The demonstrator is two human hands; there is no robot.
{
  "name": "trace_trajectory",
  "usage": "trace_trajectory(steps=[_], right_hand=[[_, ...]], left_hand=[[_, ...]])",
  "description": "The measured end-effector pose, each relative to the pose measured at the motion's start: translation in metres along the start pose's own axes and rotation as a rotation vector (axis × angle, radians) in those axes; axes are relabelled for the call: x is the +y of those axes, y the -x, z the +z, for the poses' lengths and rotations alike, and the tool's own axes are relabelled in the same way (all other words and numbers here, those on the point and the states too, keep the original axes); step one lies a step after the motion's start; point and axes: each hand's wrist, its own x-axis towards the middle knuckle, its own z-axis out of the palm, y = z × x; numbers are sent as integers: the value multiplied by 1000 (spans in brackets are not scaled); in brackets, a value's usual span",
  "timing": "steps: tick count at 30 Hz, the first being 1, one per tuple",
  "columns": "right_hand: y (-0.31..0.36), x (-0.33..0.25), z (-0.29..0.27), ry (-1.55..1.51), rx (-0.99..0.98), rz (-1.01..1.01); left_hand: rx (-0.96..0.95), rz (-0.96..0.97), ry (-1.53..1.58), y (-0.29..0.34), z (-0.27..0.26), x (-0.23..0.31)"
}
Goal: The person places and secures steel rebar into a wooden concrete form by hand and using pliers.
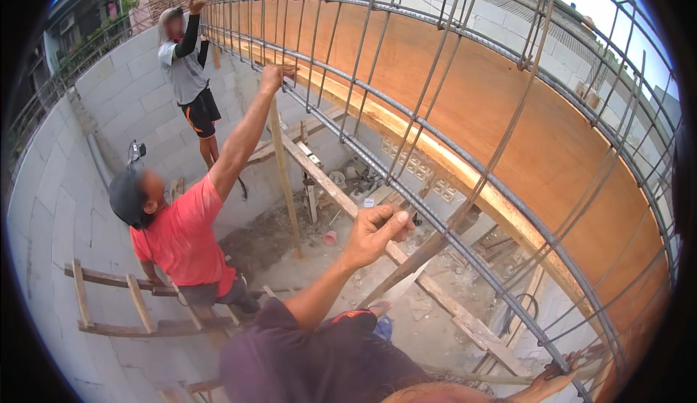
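My left hand (377,236) is raised near the middle, palm turned inward. Its fingers are curled and the thumb presses against them; whatever they may hold is hidden. Just beyond it runs the lower bar of a long steel rebar cage (502,292), apparently apart from the hand. Low on the right, my right hand (557,378) is closed around this same bar near its near end. Thin steel stirrups link the cage's long bars. Behind the cage stands an orange-brown plywood formwork panel (450,62) with a pale timber batten (377,121) along its lower edge.
A person in a red shirt (181,236) reaches up to the cage at left. Farther off, a person in a grey shirt (185,72) grips its far end. A wooden ladder (138,305), slanted timber planks (330,185) and an upright post (283,178) stand below. Grey block walls (51,221) surround the dirt floor.
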Motion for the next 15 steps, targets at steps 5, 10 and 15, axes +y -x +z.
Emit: trace_trajectory(steps=[5,10,15], right_hand=[[-73,36,-59,-88,-55,84],[-62,31,-57,-74,-45,57],[-12,6,-24,-33,-65,3]], left_hand=[[216,310,-322,-53,7,42],[203,645,-435,-116,45,77],[41,461,-152,-151,91,87]])
